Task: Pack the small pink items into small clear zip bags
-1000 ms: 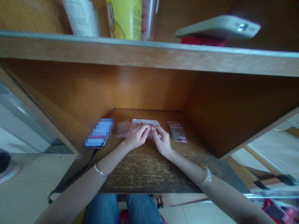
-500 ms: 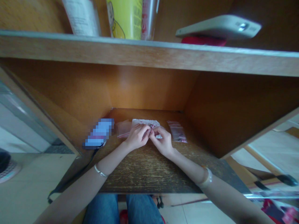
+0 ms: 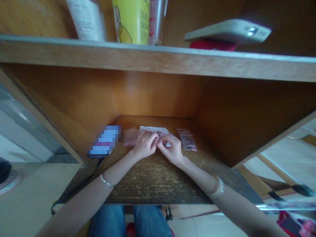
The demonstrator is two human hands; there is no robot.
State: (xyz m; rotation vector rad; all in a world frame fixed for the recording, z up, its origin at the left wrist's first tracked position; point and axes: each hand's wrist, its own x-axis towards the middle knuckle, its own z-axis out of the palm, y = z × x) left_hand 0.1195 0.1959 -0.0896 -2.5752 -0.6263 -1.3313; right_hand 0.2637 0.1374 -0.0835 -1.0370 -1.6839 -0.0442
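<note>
Over the wooden desk [image 3: 158, 181], my left hand [image 3: 146, 144] and my right hand [image 3: 172, 148] meet fingertip to fingertip, both pinched closed. Whatever sits between the fingertips is too small to make out. Just behind and partly under my hands lies a white paper [image 3: 148, 128] with small dark reddish bits on it. To the left of my left hand is a flat clear plastic bag [image 3: 130, 135]. Right of my right hand lies a zip bag [image 3: 187, 138] with small dark pieces gathered at its near end.
A phone with a blurred-out screen [image 3: 105, 141] lies at the left, its cable [image 3: 81, 182] running off the desk's left edge. Above my hands, a shelf board [image 3: 158, 57] carries a yellow container [image 3: 132, 23], a white container [image 3: 86, 19] and a pale device [image 3: 229, 30].
My fingertips have shifted very slightly and stay pinched together. The view has tilted a little, so the shelf sits slightly lower. Bags, paper and phone lie as before.
</note>
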